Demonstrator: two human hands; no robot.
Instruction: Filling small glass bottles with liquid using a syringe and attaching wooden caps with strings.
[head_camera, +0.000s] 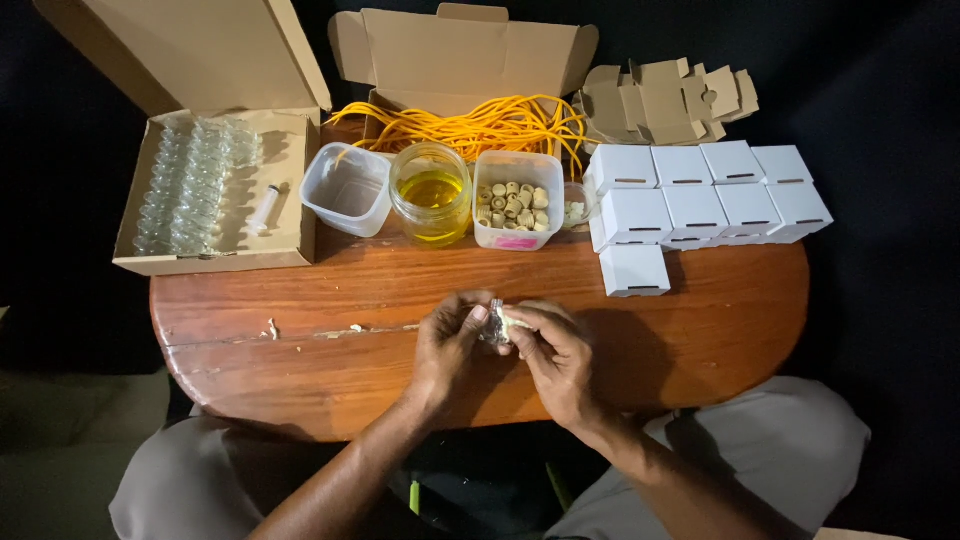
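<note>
Over the near half of a red-brown wooden table (300, 300), my left hand (447, 345) and my right hand (558, 358) meet. Between their fingertips is a small clear glass vial (495, 326) with a pale cork-like piece at its end. Both hands pinch it, left fingers on the glass, right fingers on the pale end. The vial is mostly hidden by my fingers.
Behind the hands stand an empty clear tub (348, 187), a jar of yellow liquid (431, 192) and a tub of small corks (516, 199). An open cardboard box of glass vials (205, 185) is at the left; orange cords (470, 125) and white small boxes (700, 195) at the back right.
</note>
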